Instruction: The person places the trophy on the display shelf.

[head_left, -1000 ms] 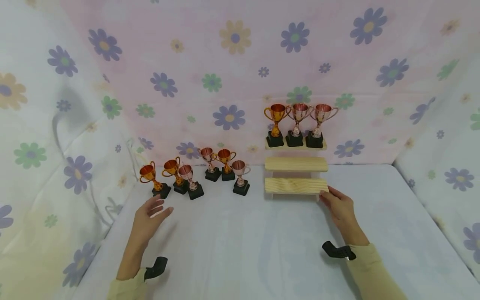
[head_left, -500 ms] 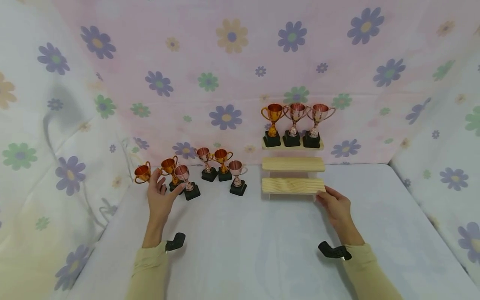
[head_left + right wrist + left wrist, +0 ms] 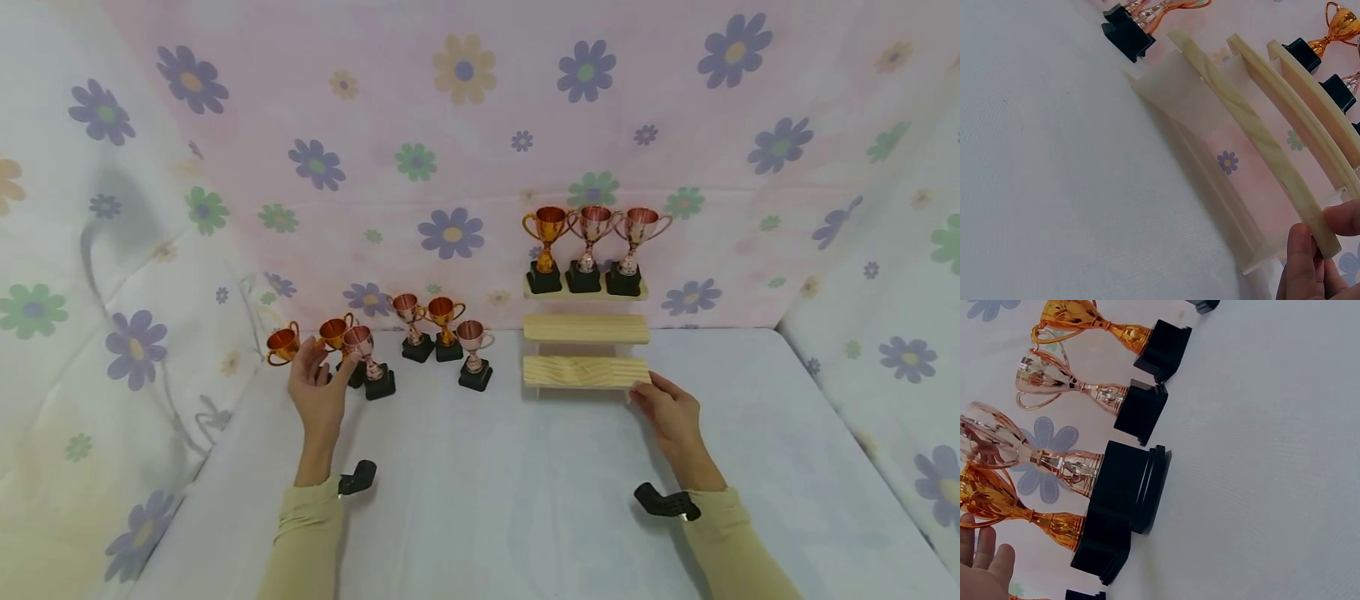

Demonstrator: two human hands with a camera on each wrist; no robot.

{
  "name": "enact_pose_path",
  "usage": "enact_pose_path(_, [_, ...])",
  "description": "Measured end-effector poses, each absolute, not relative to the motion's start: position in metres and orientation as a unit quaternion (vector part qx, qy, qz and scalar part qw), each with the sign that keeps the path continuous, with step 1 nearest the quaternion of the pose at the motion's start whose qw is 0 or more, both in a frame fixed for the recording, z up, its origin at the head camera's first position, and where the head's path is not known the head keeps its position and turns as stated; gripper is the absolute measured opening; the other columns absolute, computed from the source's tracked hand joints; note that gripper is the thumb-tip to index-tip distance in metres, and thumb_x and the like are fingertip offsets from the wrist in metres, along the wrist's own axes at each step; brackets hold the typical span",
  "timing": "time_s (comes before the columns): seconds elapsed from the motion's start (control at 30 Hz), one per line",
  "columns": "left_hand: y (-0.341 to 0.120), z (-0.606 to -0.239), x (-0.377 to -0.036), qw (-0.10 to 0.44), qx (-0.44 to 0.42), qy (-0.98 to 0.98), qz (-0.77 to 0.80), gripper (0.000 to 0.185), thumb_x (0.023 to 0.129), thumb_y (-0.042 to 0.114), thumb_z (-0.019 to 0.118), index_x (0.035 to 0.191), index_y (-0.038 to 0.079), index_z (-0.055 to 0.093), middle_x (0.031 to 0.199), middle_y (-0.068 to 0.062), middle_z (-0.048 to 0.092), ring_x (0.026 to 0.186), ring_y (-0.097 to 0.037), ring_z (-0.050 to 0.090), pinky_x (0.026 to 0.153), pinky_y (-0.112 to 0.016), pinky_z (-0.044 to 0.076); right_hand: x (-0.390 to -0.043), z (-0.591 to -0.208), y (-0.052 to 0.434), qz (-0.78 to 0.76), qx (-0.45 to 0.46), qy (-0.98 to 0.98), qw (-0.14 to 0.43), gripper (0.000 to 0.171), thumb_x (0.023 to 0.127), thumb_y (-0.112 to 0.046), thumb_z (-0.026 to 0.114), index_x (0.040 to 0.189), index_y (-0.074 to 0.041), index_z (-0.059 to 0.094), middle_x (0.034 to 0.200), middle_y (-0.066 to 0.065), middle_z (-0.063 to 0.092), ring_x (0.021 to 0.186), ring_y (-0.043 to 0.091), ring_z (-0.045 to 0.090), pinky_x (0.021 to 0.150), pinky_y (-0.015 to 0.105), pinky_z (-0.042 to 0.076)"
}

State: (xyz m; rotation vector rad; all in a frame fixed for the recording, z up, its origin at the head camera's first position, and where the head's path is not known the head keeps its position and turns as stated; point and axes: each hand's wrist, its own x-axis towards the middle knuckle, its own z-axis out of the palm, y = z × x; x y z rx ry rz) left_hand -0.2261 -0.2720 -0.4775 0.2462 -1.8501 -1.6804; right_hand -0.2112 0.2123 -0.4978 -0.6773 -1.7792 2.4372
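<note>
Floral cloth backdrop (image 3: pixel 465 125) behind, white-covered counter (image 3: pixel 480 500) in front. Head view: left grip (image 3: pixel 318 392) is at the left cluster, its thumb and fingers spaced apart about a gold trophy (image 3: pixel 335 332); contact is hidden, so can't tell whether it holds it. Rose-gold trophy (image 3: pixel 372 368) stands right by the thumb, so closing or lifting carelessly could knock it over. Another gold trophy (image 3: pixel 282 346) sits just past the fingers, base covered; a knuckle could catch its handle. Right grip (image 3: pixel 671 417) pinches the right end of the lowest board of the wooden stand (image 3: pixel 585 372). Three trophies sit close together on the top board, handles about meeting; a tug on the stand would likely rock them, and the outermost might drop. Left wrist view: fingertips at the gold handle, thumb out of frame; the gold and rose-gold bases overlap in this view, can't confirm touching. If handles hook, pulling one probably drags the other. Tall cups on small bases, likely tippy. Right wrist view: thumb above the board edge, fingers below, narrow pinch. Only one corner is held, so uneven pressure there could twist or slide the stand. Its supports look thin and translucent, probably light.
</note>
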Motion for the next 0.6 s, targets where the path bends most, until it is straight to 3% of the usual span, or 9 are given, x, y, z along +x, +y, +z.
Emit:
enact_pose_path(0.23, [-0.275, -0.483, -0.228, 0.321, 0.090, -0.679, -0.654, 0.068, 0.092, 0.012, 0.077, 0.150, 0.001, 0.044, 0.147, -0.015, 0.051, 0.134, -0.034, 0.048, 0.120, -0.051, 0.036, -0.212, -0.498, 0.212, 0.785, -0.230, -0.575, 0.019, 0.059, 0.098, 0.001, 0.060, 0.152, 0.010, 0.036, 0.089, -0.013, 0.064, 0.080, 0.000, 0.067, 0.082, 0.014, 0.058])
enact_pose_path(0.4, [-0.272, -0.486, -0.227, 0.317, 0.097, -0.675, -0.659, 0.069, 0.091, 0.013, 0.077, 0.151, 0.005, 0.043, 0.151, -0.012, 0.048, 0.135, -0.032, 0.047, 0.120, -0.051, 0.036, -0.212, -0.498, 0.213, 0.779, -0.236, -0.580, 0.013, 0.060, 0.099, -0.002, 0.059, 0.153, 0.006, 0.036, 0.101, -0.008, 0.060, 0.084, 0.000, 0.067, 0.086, 0.015, 0.057])
enact_pose_path(0.5, [-0.268, -0.481, -0.223, 0.316, 0.095, -0.670, -0.666, 0.066, 0.094, 0.009, 0.073, 0.151, 0.002, 0.042, 0.150, -0.017, 0.046, 0.135, -0.034, 0.047, 0.119, -0.042, 0.040, -0.212, -0.497, 0.213, 0.779, -0.237, -0.581, 0.011, 0.060, 0.099, -0.002, 0.059, 0.154, 0.006, 0.036, 0.106, -0.006, 0.059, 0.085, 0.000, 0.067, 0.087, 0.015, 0.057])
enact_pose_path(0.6, [-0.261, -0.470, -0.217, 0.326, 0.094, -0.666, -0.664, 0.055, 0.098, 0.003, 0.065, 0.148, -0.005, 0.042, 0.144, -0.024, 0.047, 0.131, -0.035, 0.049, 0.112, -0.024, 0.045, -0.213, -0.498, 0.213, 0.780, -0.236, -0.579, 0.011, 0.060, 0.099, -0.001, 0.059, 0.154, 0.006, 0.035, 0.108, -0.004, 0.058, 0.085, 0.000, 0.067, 0.088, 0.016, 0.057])
